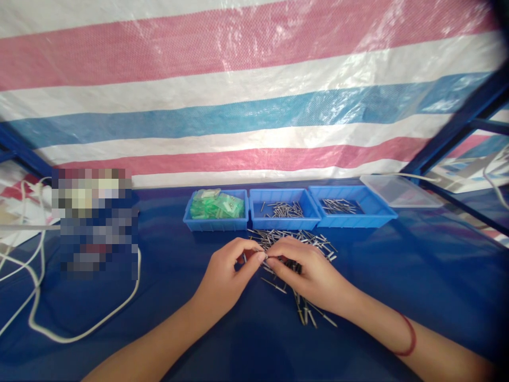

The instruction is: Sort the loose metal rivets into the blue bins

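Observation:
My left hand (pixel 230 273) and my right hand (pixel 308 270) meet fingertip to fingertip over a loose pile of small metal pins (pixel 296 239) on the blue table cloth (pixel 178 297). Both hands are pinched together at one thin pin between them. More pins lie under and beside my right hand (pixel 306 313). Behind the pile stand three blue trays: the left tray (pixel 217 224) holds green plastic pieces, the middle tray (pixel 284 222) and the right tray (pixel 353 218) hold metal pins.
A clear plastic lid (pixel 400 191) lies at the back right. A white cable (pixel 79 331) loops over the cloth at the left, beside a blurred-out object (pixel 93 220). A striped tarpaulin (pixel 238 90) hangs behind. Blue frame bars (pixel 457 127) rise at the right.

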`<state>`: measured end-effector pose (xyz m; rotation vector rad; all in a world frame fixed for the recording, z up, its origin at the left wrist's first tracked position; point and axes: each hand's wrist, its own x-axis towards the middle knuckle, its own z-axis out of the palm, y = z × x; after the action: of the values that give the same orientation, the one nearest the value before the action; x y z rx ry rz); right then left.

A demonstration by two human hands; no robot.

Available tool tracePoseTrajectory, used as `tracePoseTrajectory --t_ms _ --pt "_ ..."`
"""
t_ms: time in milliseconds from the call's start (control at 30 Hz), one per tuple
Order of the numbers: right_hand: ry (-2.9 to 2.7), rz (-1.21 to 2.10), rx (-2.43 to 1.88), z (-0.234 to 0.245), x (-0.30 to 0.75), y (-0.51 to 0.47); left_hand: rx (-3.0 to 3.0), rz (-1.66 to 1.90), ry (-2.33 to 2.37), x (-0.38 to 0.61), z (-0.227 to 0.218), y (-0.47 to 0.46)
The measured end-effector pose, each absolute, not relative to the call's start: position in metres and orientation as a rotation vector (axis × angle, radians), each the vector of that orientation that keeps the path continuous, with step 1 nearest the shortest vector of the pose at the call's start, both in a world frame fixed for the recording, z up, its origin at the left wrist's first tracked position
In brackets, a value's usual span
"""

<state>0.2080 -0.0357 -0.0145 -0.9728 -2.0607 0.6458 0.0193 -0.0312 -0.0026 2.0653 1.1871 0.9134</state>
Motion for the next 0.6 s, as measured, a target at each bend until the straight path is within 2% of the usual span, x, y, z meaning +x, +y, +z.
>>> tracePoseTrajectory --t_ms 333,600 --pt "-1.94 0.503 -1.065 -0.009 0.217 -0.033 2.231 0.856 1.138 0.014 -0.011 -0.028" --pt "-1.669 -0.175 -1.682 0.0 0.303 0.005 2.653 0.421 0.956 0.014 -0.012 -0.033"
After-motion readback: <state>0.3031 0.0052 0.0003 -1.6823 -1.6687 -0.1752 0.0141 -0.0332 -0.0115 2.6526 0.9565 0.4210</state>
